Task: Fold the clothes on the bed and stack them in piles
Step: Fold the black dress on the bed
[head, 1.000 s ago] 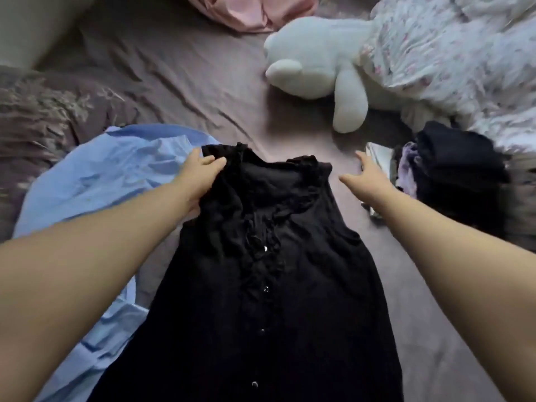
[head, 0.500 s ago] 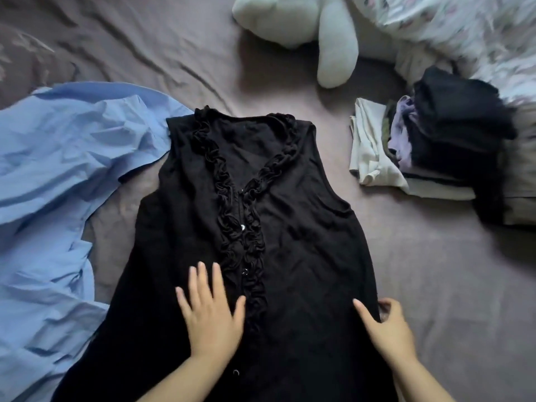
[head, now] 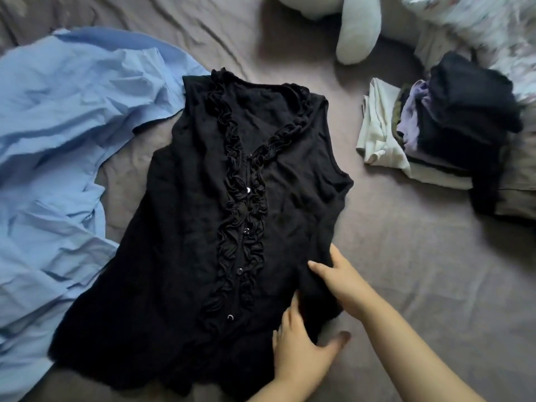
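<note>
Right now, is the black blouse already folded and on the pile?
No, the black blouse lies spread flat on the bed, apart from the pile at right.

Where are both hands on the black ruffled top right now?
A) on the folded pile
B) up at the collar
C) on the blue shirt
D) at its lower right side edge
D: the left hand and right hand both sit at the lower right side edge of the black ruffled top.

You look down on a bed (head: 420, 271) under a creased mauve-grey sheet; a white plush toy (head: 356, 30) lies at its far edge; a floral quilt (head: 493, 27) bunches in the far right corner; light is dim and soft.
</note>
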`<state>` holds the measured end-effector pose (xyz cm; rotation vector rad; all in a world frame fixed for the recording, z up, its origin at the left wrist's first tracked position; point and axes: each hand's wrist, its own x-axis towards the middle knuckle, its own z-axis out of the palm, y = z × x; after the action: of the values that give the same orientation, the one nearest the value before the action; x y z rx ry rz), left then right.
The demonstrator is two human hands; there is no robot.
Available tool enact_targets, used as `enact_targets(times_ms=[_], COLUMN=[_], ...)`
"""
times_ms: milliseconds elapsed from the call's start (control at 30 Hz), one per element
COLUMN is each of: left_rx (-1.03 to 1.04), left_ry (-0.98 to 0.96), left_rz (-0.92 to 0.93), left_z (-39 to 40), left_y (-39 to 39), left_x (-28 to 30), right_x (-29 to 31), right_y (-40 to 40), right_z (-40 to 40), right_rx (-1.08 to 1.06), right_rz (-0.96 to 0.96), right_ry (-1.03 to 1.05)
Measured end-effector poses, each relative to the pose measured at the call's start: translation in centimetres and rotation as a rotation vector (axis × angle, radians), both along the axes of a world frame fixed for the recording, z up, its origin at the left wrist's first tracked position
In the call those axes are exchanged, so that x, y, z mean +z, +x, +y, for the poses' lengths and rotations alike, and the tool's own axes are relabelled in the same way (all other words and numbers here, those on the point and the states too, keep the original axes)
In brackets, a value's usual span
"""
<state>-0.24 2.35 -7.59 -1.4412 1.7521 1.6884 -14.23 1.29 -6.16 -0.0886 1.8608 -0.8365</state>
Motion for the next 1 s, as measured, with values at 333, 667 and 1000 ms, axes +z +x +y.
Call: enact_targets(times_ms=[333, 667, 1000], left_rx=[0.908, 1.225, 1.068], left_ry=[-0.149, 0.051, -0.083], left_rz=[-0.045, -0.009, -0.133], left_z=[-8.8, -11.1, -16.1], left_y=[7.8, 10.4, 21.5], left_x=[-0.4, 1.0, 0.9], right_x=[2.0, 1.8, -2.4], right_y=[6.9, 19.4, 18.6], right_z=[-7.3, -17.3, -13.1], right_rx=[0.06, -0.027, 0.74], right_rz=[-0.233, -0.389, 0.421], right_ry=[-0.01, -0.072, 0.281])
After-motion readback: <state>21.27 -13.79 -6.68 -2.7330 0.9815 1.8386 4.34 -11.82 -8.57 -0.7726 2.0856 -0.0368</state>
